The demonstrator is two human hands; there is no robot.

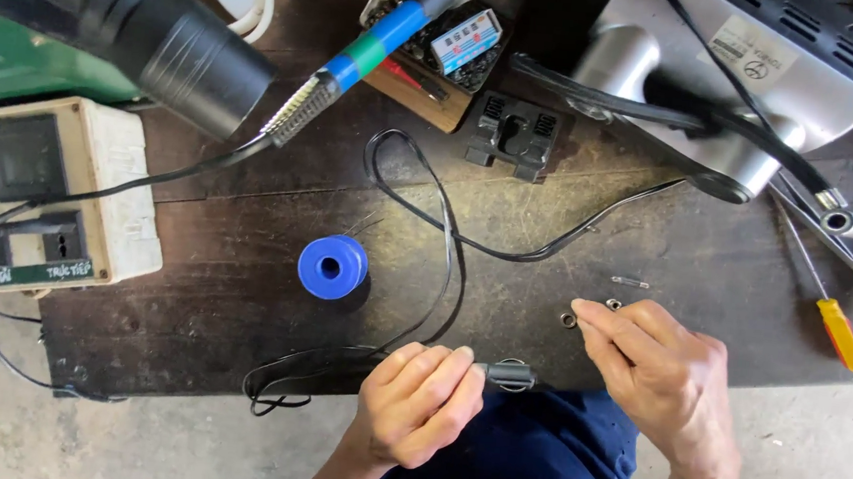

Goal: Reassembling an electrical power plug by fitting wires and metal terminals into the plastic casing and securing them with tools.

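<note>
My left hand point(417, 401) was closed around a small black cylindrical sleeve point(510, 375) fitted on the thin black flat cable point(451, 251); the grip was fingers curled on top, thumb beneath, with the sleeve sticking out to the right past my fingertips. Its long axis ran left to right, roughly along the near edge of the counter point(241, 317), and pointed toward my right hand point(652, 370). That hand lay just right of the sleeve, apart from it, fingers extended together and flat, holding nothing that I could make out. Its fingertips rested on or just over a small metal washer point(568, 319); a second small metal piece point(613, 304) lay just beyond the fingers, and a short metal pin point(630, 282) a little farther back. The right hand was the nearer one to these loose parts; the left alone had the sleeve.

The cable looked smooth and glossy, looping back across the dark, scuffed wood and off the near edge below my left wrist. A blue plastic spool point(332, 266), round with a hollow core, stood upright left of the loop. A yellow-handled screwdriver point(838, 328) lay at far right. A soldering iron point(359, 60) with blue and green bands rested at the back.
</note>
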